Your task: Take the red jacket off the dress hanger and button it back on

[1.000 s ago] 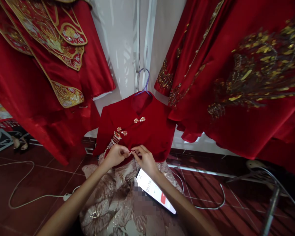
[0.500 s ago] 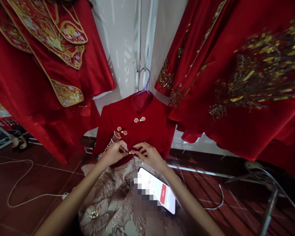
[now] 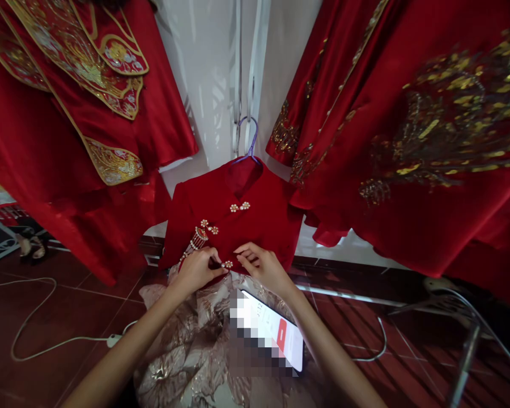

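A red velvet top (image 3: 261,218) hangs in front of me on a purple hanger (image 3: 251,148). Pearl flower clasps (image 3: 240,207) sit below its collar, and a beaded tassel (image 3: 195,241) hangs at its left side. My left hand (image 3: 199,267) pinches the lower front of the top, its thumb beside a pearl flower ornament (image 3: 226,264). Just right of that ornament, my right hand (image 3: 260,264) is curled with thumb and forefinger tips close together. Whatever lies between those fingertips is too small to make out.
A lit phone (image 3: 276,334) lies on the shiny patterned cloth (image 3: 178,345) over my lap. Embroidered red garments hang at left (image 3: 170,107) and right (image 3: 335,147). A white cable (image 3: 63,343) runs over the tiled floor; a metal-legged stand (image 3: 463,362) is at right.
My right hand has drawn slightly right, away from the flower ornament, and its fingertips have come closer together. My left thumb has moved below the ornament.
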Demonstrator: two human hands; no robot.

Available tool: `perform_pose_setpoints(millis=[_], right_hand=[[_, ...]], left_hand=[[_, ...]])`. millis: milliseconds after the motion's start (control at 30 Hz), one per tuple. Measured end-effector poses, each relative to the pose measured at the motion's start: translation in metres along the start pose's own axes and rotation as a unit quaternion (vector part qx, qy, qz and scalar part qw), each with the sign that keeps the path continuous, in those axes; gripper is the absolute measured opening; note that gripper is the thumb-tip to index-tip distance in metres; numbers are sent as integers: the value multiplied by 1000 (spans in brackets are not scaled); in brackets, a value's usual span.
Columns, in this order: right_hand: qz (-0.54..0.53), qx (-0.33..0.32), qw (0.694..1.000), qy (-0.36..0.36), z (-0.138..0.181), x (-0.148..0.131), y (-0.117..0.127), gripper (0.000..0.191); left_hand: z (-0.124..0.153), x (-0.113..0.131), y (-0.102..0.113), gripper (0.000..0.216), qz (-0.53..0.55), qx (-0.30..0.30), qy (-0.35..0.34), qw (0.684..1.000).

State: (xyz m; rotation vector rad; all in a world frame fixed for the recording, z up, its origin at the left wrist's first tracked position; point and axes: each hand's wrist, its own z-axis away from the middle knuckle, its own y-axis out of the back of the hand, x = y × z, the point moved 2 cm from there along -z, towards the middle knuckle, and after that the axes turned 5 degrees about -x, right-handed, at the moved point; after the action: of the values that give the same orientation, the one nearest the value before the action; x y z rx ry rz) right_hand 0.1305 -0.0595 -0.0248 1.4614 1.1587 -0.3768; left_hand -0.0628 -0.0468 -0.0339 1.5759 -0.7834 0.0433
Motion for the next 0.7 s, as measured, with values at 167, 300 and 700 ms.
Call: perform_pose_setpoints(millis=[167, 300, 700], right_hand=[[14, -18, 1000, -2, -3, 14, -15, 18], [15, -28, 999, 0, -3, 19, -22, 19], [5, -35, 999, -7, -3, 20, -25, 20]], left_hand=[[0, -1, -6, 19, 1, 0, 3, 1000], [-1, -3, -10, 20, 11, -1, -3, 1000], [-6, -11, -17, 22, 164, -9, -18, 986]])
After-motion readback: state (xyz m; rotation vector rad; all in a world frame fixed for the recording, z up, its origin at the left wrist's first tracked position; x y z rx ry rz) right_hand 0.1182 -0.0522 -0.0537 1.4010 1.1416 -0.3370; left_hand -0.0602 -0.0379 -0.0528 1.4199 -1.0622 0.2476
